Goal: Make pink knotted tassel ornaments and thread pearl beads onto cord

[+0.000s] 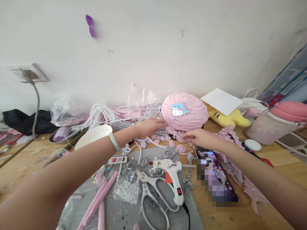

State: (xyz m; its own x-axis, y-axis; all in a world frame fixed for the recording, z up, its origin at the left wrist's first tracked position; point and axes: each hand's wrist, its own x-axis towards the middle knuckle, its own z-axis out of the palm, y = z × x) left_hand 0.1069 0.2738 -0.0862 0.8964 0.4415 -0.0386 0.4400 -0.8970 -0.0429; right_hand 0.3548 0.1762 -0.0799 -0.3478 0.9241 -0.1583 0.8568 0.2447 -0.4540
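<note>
A large round pink ball of wound strips (184,119) rests against the wall, with a blue and white cartoon charm (179,109) on its front. My left hand (151,126) reaches to the left of it, fingers stretched out over silvery strands and small beads. From the right comes my right hand (199,138), its fingers loosely bent and apart at a pink braided strip (176,132) under the ball. The fingertips partly overlap the strip, so a firm hold does not show. Nearby lie pink and lilac flower pieces (157,138) and a round pink beaded ornament (181,149).
On a grey mat (120,209) are scissors (144,179), a white glue gun (176,179) with its cable, a bag of pearl beads (128,191) and pink rolled tubes (98,201). A phone (224,179) lies right; a white bowl (83,137) and white tubing (103,111) are left.
</note>
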